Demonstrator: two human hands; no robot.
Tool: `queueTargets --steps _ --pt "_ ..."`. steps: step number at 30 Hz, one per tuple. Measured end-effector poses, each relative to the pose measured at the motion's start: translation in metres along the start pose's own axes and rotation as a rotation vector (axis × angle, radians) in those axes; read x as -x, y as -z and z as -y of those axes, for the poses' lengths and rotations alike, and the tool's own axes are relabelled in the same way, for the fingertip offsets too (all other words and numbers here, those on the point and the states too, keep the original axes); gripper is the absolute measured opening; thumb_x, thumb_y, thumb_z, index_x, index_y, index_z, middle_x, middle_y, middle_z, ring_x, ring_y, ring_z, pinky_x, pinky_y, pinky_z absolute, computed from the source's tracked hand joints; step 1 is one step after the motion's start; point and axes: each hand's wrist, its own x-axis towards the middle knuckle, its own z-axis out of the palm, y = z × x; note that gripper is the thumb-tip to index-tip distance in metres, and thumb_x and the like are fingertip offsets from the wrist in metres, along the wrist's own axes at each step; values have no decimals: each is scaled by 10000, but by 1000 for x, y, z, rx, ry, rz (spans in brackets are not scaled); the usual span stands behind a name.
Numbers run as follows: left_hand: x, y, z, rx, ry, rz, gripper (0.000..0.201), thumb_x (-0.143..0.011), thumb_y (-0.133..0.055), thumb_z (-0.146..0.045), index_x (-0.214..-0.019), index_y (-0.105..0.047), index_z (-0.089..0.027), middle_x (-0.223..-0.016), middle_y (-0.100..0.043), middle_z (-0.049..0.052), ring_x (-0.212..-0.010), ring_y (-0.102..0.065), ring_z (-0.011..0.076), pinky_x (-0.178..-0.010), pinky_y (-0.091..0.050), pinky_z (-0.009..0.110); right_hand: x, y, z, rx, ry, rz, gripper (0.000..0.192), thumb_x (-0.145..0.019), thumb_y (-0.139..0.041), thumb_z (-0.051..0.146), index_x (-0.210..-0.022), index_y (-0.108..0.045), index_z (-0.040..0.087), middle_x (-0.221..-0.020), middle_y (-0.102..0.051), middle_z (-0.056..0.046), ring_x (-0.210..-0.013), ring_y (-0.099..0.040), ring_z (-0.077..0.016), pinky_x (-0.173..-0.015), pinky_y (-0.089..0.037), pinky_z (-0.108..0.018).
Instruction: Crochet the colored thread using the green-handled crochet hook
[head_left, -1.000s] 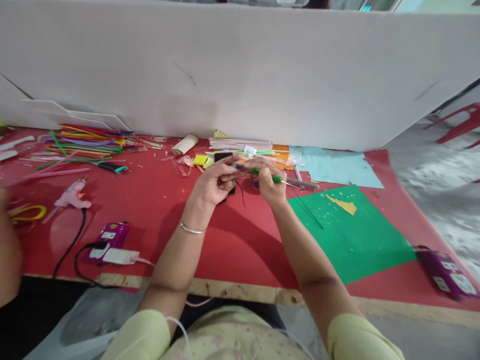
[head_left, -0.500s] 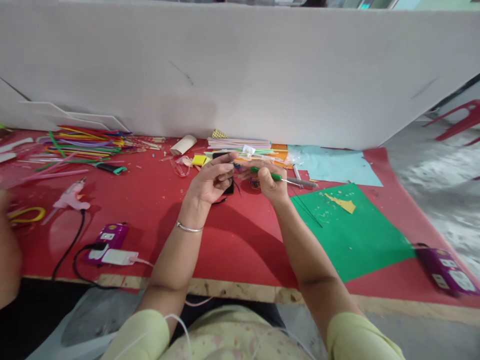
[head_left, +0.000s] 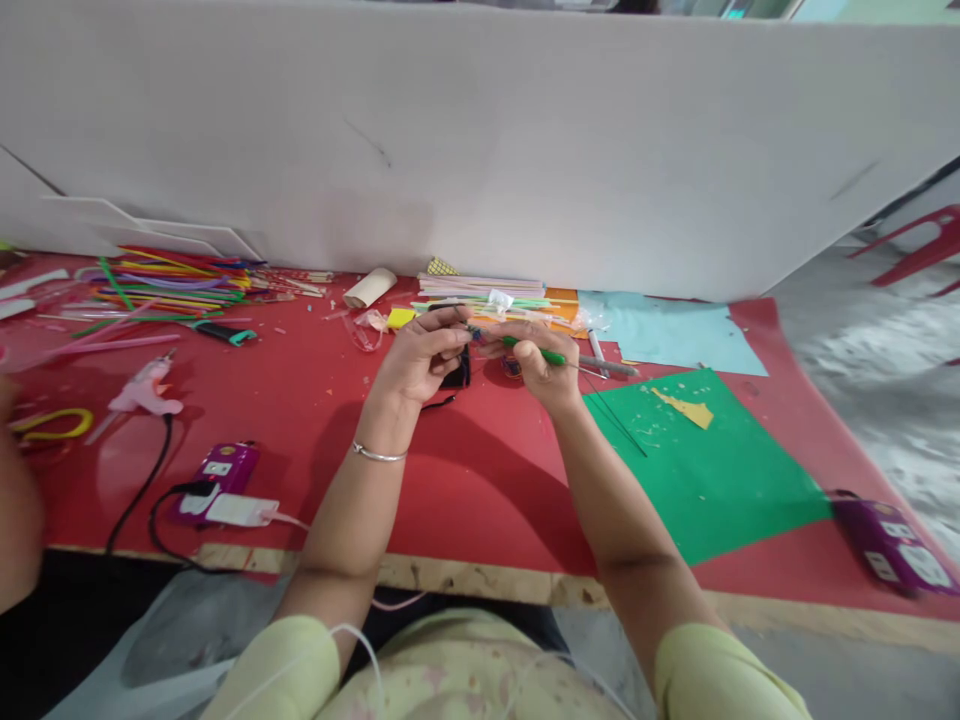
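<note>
Both hands meet just left of the green sheet [head_left: 697,470]: left hand [head_left: 420,362] pinched shut on a tiny dark bit [head_left: 474,331], maybe wire; right hand [head_left: 541,365] fisted round a green-handled tool [head_left: 536,350]. Light, thin, prob. bendy; grip w/ fingertips.

A red-topped desk [head_left: 465,480] here, raw board showing at its near edge. On it lie a green sheet [head_left: 697,470], a pale blue sheet [head_left: 675,335], a heap of coloured straws [head_left: 169,280] far left, a pink glue gun [head_left: 142,390], a cardboard tube [head_left: 369,288], purple power strips [head_left: 217,480] left and right.
</note>
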Motion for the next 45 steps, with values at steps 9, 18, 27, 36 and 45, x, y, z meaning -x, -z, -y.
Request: queueTargets --steps 9,18,27,36,45 --pt "0 5 -3 -16 50 23 339 -575 -840 -116 -909 -795 -145 -571 -501 -80 -475 -360 27 -403 -173 159 -3 4 9 34 48 75 320 -976 -776 544 -1145 -879 293 -1081 -888 -57 -1015 -863 -244 -946 -714 -375" --pt "-1 9 -2 -86 96 92 411 -577 -869 -134 -984 -810 -152 -701 -698 -3 -600 -621 106 -422 -389 172 -4 10 20 -185 -75 152 291 -995 -757 519 -1093 -877 273 -1149 -872 -58 -1007 -869 -236 -911 -745 -389" --pt "0 10 -2 -102 121 95 410 -572 -865 -126 -978 -814 -132 -726 -724 6 -588 -650 117 -419 -471 187 -5 13 25 -229 -196 198 449 -975 -714 655 -1075 -882 251 -1121 -876 -80 -1032 -864 -257 -950 -742 -423" --pt "-1 11 -3 -84 122 106 383 -578 -862 -133 -958 -813 -132 -692 -701 2 -576 -640 112 -444 -490 192 -6 11 23 -250 -189 184 444 -899 -800 664 -1052 -878 255 -1145 -876 -88 -1009 -870 -263 -915 -744 -405" --pt "-2 12 -1 -91 110 81 405 -583 -880 -149 -982 -813 -148 -678 -699 -7 -591 -638 117 -458 -504 194 -7 2 20 -43 -25 53 146 -868 -921 362 -968 -886 263 -1034 -893 -45 -972 -857 -212 -957 -718 -367"
